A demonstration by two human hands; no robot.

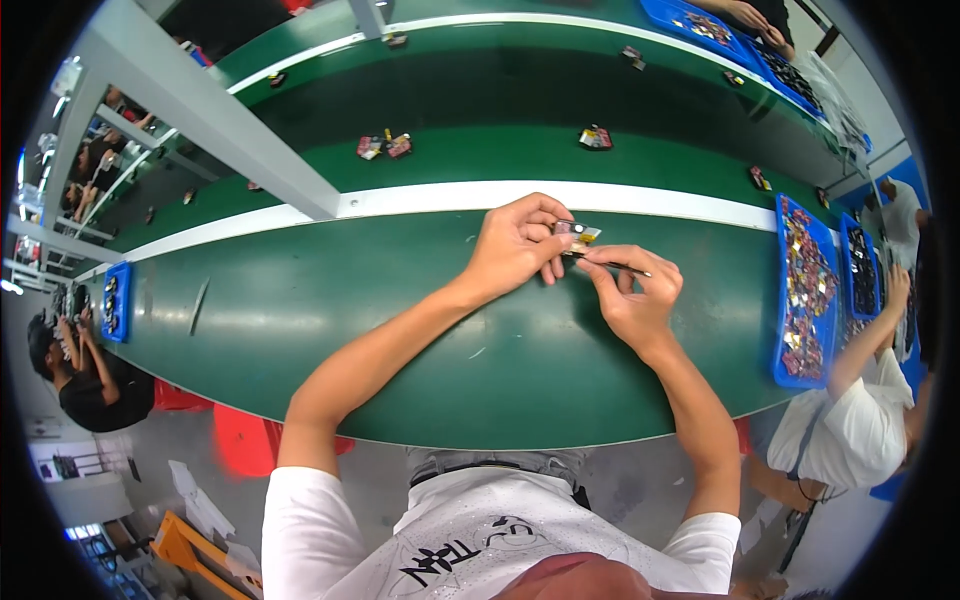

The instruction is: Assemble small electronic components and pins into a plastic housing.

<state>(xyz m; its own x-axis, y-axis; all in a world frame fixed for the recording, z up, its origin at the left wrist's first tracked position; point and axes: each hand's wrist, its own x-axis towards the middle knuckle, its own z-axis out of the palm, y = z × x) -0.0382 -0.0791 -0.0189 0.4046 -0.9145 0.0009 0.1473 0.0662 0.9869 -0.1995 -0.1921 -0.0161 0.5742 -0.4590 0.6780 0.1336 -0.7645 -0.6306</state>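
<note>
Left fingers (pixel 554 243) are pinching one small part (pixel 584 234), right fingers (pixel 603 284) one thin dark tool (pixel 625 267); one green bench (pixel 520 390) is extending to its near edge (pixel 520 446).

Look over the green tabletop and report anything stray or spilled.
A thin greyish strip looks stray: it lies alone on the left part of the glossy green tabletop, outside the blue plastic tray there. A small whitish scrap or scratch, I cannot tell which, shows below the left hand in view. I see no spill.
</note>
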